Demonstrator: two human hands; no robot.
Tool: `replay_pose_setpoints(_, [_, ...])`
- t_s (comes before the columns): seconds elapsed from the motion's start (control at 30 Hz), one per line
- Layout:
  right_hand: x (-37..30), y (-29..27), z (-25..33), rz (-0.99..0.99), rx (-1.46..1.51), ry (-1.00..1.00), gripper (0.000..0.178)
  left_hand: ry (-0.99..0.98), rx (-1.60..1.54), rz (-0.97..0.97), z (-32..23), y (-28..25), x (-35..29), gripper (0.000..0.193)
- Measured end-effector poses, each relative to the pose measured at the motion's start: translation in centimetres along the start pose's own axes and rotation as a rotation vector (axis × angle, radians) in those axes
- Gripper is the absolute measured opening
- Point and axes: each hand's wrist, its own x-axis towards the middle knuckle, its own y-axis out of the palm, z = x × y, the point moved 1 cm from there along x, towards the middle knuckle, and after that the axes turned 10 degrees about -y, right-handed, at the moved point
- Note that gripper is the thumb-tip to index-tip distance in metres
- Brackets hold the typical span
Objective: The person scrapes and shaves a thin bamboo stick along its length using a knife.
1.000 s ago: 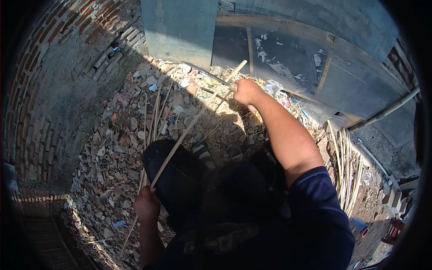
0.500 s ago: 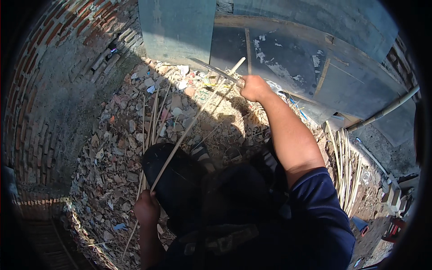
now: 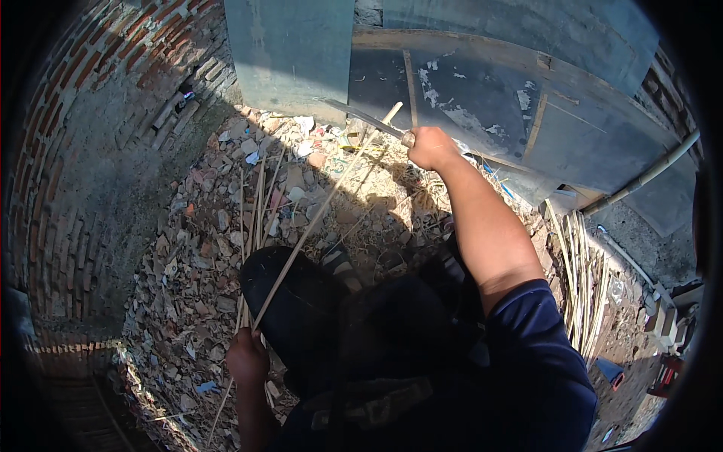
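Note:
A long pale strip, seemingly bamboo (image 3: 310, 230), slants from my left hand (image 3: 248, 356) across my dark-clad left knee toward the far panels. My left hand is closed around its near end, low at the left. My right hand (image 3: 432, 148) grips the handle of a long-bladed knife (image 3: 375, 123), arm stretched forward. The blade points left and lies across the strip near its far end. Whether the edge is biting into the strip, I cannot tell. Several more thin strips (image 3: 260, 200) lie beside my left knee, some passing close by my left hand.
Broken brick rubble (image 3: 177, 279) and pale shavings (image 3: 407, 200) cover the ground. A brick wall (image 3: 83, 158) rises at left, blue-grey panels (image 3: 290, 56) stand ahead. On the right lie a bundle of strips (image 3: 578, 279), a leaning pole (image 3: 648, 175) and a blue object (image 3: 610, 372).
The view has shifted slightly. My right hand and the knife have moved a little to the right; my left hand still holds the strip in about the same place.

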Motion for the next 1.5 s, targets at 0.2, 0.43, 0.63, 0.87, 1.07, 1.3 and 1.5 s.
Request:
replay_pose_setpoints(0.2, [-2.5,-1.9,6.1,0.123,-0.056,-0.285,0.056,-0.019,-0.091,0.006,0.6,0.8,-0.4,0.016])
replay_pose_setpoints(0.43, [1.0,0.5,-2.0,-0.103,0.160,0.018,0.053,0.046,-0.072,0.060,-0.6,-1.8,0.9,0.023])
replay_pose_setpoints(0.63, [-3.8,-0.9,6.4,-0.019,0.173,-0.340,0.051,-0.059,-0.337,0.244,-1.7,-2.0,1.2,0.032])
replay_pose_setpoints(0.87, [-5.0,3.2,10.2,0.152,0.012,-0.671,0.041,-0.046,-0.360,0.152,-3.0,-0.8,1.3,0.028])
replay_pose_setpoints(1.07, [-1.4,4.5,7.2,0.139,0.228,-0.465,0.041,-0.063,-0.207,0.170,-3.6,-1.6,2.1,0.028])
replay_pose_setpoints(1.3, [-4.0,4.3,10.1,0.238,0.206,-0.633,0.017,-0.027,-0.200,0.091,-2.6,-0.3,1.5,0.026])
replay_pose_setpoints(1.5, [-4.0,4.1,10.7,0.231,0.090,-0.649,0.024,-0.006,-0.076,0.094,-3.5,-1.4,1.6,0.026])
